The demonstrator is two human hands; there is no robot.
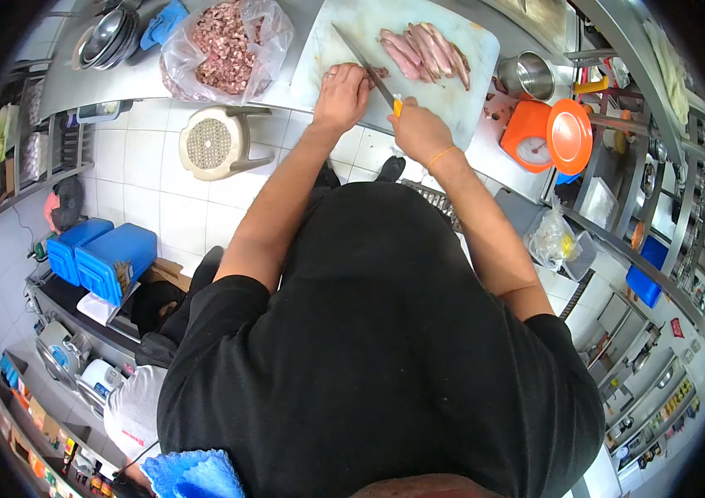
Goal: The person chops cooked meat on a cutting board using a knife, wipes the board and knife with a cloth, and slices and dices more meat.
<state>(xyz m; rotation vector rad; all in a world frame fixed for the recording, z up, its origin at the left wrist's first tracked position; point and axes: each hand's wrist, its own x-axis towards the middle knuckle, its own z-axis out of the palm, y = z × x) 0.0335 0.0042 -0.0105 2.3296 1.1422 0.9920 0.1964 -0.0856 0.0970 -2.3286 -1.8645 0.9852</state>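
My right hand (421, 131) is closed round the yellow handle of a kitchen knife (360, 60). The blade points up and left across a white cutting board (319, 50). Against the blade's left side, my left hand (341, 98) presses its curled fingers on the board, at a small piece of meat (380, 72) that shows partly beyond the blade. Its fingertips are mostly hidden. Several strips of pinkish raw meat (427, 51) lie side by side on the board, right of the knife. A clear plastic bag (273, 62) full of diced meat (224, 50) stands left of the board.
Right of the board are a steel pot (526, 76) and an orange scale (526, 137) with an orange plate (569, 135). Metal bowls (107, 41) and a blue cloth (165, 23) sit far left. A plastic stool (214, 143) stands below the counter; another person (132, 407) is behind, left.
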